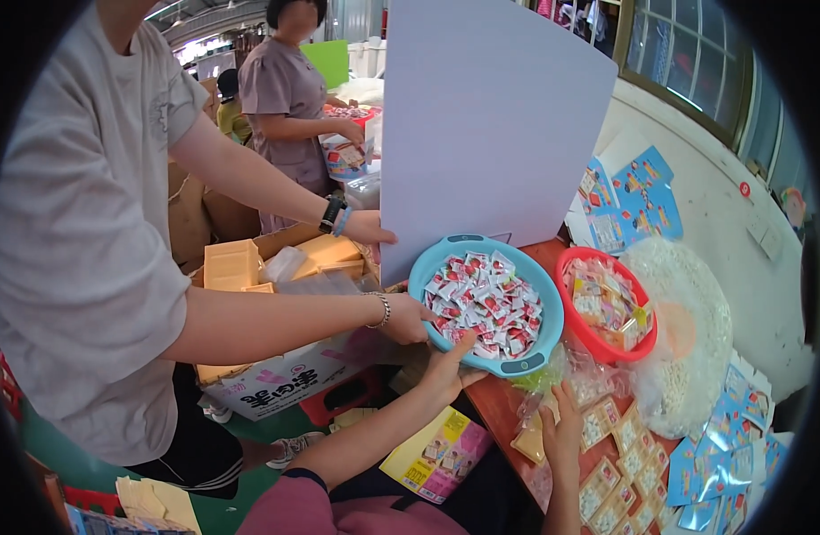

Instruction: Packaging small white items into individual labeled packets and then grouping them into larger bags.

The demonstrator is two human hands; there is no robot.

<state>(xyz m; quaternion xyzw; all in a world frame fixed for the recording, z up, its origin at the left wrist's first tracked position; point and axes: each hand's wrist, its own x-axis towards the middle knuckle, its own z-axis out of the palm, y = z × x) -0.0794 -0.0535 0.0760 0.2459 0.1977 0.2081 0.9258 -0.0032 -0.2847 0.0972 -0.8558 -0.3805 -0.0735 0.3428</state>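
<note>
Left hand (447, 367) grips the blue basin (535, 348) of wrapped sweets (483, 303).

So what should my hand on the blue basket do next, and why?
Probably steady it and ease the blue basket fully onto the table. Your left hand grips its near rim, a co-worker's hand holds its left side, and it overhangs the edge, full of small wrapped packets.
</note>
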